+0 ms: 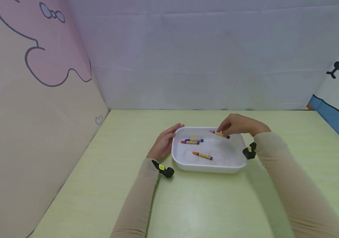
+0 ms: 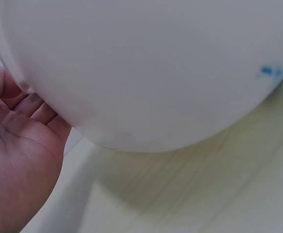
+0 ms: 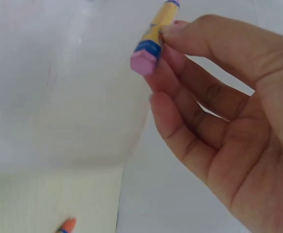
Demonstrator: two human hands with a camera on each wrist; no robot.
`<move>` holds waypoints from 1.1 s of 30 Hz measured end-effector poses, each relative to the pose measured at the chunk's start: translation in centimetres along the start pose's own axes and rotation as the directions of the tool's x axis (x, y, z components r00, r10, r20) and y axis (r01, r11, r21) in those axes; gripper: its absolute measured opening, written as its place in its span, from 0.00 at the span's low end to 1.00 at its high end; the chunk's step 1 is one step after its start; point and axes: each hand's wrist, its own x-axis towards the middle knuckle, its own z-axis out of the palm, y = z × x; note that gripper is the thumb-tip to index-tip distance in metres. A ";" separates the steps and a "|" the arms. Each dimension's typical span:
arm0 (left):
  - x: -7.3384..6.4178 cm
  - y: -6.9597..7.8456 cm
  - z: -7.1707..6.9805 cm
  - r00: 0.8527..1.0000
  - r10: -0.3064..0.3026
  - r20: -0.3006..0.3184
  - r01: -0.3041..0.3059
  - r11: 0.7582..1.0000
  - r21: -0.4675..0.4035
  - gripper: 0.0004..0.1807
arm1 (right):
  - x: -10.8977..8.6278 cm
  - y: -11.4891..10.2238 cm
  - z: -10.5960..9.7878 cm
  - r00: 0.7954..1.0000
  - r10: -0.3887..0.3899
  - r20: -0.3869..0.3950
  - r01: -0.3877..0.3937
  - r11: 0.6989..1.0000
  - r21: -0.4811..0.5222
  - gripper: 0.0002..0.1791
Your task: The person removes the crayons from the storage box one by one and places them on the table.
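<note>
Between my thumb and fingers, my right hand pinches a pink crayon with a yellow and blue wrapper, over the far right part of a white tray. My left hand grips the tray's left side, thumb at the rim and the other fingers along the outside. Inside the tray, a blue crayon and a red crayon lie side by side at the left. Closer to the near wall lies an orange crayon. The tray's outer surface fills much of the left wrist view.
Under the tray is a pale yellow-green table. Beyond the tray, an orange-tipped crayon shows at the bottom of the right wrist view. A pale curtain hangs behind the table, with printed panels at both sides.
</note>
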 end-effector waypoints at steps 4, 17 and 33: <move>0.0 0.0 0.0 1.000 0.000 0.000 0.000 1.000 0.004 0.27 | -1.8 1.7 -1.0 0.996 0.008 -0.093 -0.008 1.000 0.004 0.17; 0.0 0.0 -0.1 1.000 0.004 0.007 -0.003 1.000 -0.006 0.27 | -5.9 7.4 -2.4 0.969 0.133 -0.209 -0.136 0.991 -0.002 0.19; 0.0 0.1 0.1 1.000 -0.011 -0.003 0.011 1.000 -0.015 0.28 | -8.7 13.1 -1.0 0.939 0.278 -0.201 -0.284 0.959 0.001 0.18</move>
